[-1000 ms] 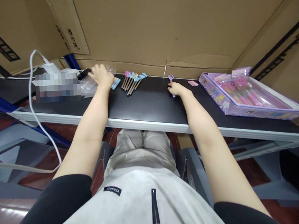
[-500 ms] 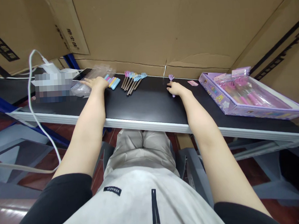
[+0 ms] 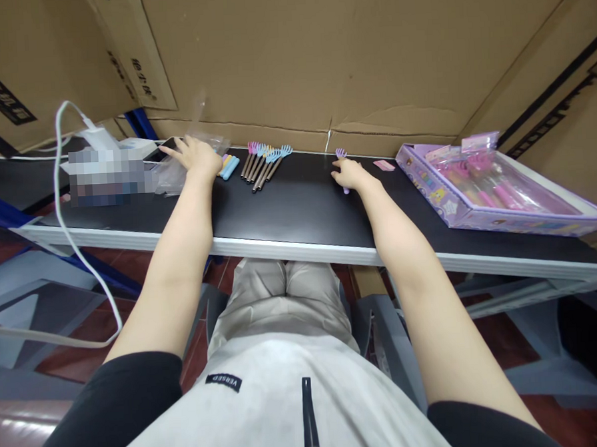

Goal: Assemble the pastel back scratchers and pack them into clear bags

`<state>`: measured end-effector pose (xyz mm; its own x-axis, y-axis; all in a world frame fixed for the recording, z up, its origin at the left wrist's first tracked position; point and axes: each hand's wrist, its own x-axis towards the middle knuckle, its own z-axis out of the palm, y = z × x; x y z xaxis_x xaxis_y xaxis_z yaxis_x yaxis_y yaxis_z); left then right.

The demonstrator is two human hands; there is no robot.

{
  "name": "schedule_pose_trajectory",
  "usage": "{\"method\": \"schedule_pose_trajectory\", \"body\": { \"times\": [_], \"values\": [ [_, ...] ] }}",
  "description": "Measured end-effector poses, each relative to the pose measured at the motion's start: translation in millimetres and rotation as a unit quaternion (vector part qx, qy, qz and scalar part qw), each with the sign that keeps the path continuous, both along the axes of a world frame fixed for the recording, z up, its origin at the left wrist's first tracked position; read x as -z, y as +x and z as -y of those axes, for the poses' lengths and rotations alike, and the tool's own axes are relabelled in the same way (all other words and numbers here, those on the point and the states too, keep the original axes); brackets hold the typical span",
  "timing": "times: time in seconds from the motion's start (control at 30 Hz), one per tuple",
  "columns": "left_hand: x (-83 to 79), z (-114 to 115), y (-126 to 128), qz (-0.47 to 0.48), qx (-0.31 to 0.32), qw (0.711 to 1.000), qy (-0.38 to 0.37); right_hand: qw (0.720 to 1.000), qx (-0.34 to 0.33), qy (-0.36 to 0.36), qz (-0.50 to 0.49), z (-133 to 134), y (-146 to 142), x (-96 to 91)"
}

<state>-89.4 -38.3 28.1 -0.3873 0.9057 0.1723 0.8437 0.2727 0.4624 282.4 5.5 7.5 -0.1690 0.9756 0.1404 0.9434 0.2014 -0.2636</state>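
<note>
My left hand (image 3: pixel 198 157), fingers spread, is over crumpled clear plastic bags (image 3: pixel 170 177) on the left part of the black tabletop. A strip of the clear plastic stands up behind its fingers. Just right of this hand lie several pastel handles (image 3: pixel 230 166), partly covered by it. Farther right is a group of back scratchers (image 3: pixel 263 165) with metal rods and pink, blue and yellow claw heads. My right hand (image 3: pixel 350 173) has its fingers curled around a purple back scratcher (image 3: pixel 341 153) lying on the table; its middle is hidden under the hand.
A pink card (image 3: pixel 384 165) lies right of my right hand. At the right stands a purple display box (image 3: pixel 448 205) holding packaged pink back scratchers. A white cable (image 3: pixel 58 169) loops over the left edge. Cardboard walls (image 3: pixel 280 64) close off the back and sides.
My left hand has lifted slightly and spread its fingers, shifting the plastic bags so that one strip now stands up. My right hand stays at the purple back scratcher.
</note>
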Motion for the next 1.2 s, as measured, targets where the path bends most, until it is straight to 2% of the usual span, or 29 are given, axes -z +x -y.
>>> {"method": "schedule_pose_trajectory", "body": {
  "times": [0.13, 0.23, 0.33, 0.43, 0.5, 0.57, 0.73, 0.87, 0.97, 1.1, 1.2],
  "values": [
    [-6.2, 14.9, 36.0, -0.030, 0.036, 0.995, 0.090, 0.992, -0.081, 0.074, -0.060, -5.6, -8.6, 4.7],
    [0.2, 12.9, 58.5, -0.055, 0.126, 0.984, 0.117, 0.975, -0.148, 0.092, -0.139, -6.6, -22.3, 8.9],
    [14.1, -3.2, 71.9, -0.049, 0.250, 0.956, 0.144, 0.954, -0.193, 0.064, -0.221, -3.7, -40.7, 11.5],
    [28.6, -21.3, 80.4, -0.009, 0.372, 0.913, 0.166, 0.929, -0.223, 0.026, -0.294, 0.4, -57.5, 12.7],
    [35.5, -28.5, 84.7, 0.024, 0.432, 0.886, 0.167, 0.914, -0.232, 0.006, -0.333, 3.4, -64.9, 12.9],
    [39.5, -30.8, 87.9, 0.063, 0.465, 0.869, 0.160, 0.904, -0.231, -0.010, -0.361, 7.1, -68.2, 12.4],
    [38.2, -25.7, 91.9, 0.195, 0.501, 0.834, 0.125, 0.895, -0.200, -0.064, -0.395, 19.8, -64.7, 8.2],
    [34.6, -24.4, 92.3, 0.202, 0.524, 0.819, 0.121, 0.871, -0.191, -0.098, -0.443, 27.1, -65.1, 6.2],
    [34.2, -23.9, 90.8, 0.126, 0.515, 0.836, 0.141, 0.850, -0.195, -0.102, -0.479, 28.4, -68.7, 6.4],
    [33.4, -16.0, 87.7, -0.050, 0.448, 0.881, 0.145, 0.833, -0.173, -0.104, -0.515, 28.1, -69.9, 3.8],
    [32.2, -8.5, 86.9, -0.129, 0.426, 0.880, 0.166, 0.830, -0.166, -0.110, -0.520, 28.1, -66.7, 0.4]
  ]
}}
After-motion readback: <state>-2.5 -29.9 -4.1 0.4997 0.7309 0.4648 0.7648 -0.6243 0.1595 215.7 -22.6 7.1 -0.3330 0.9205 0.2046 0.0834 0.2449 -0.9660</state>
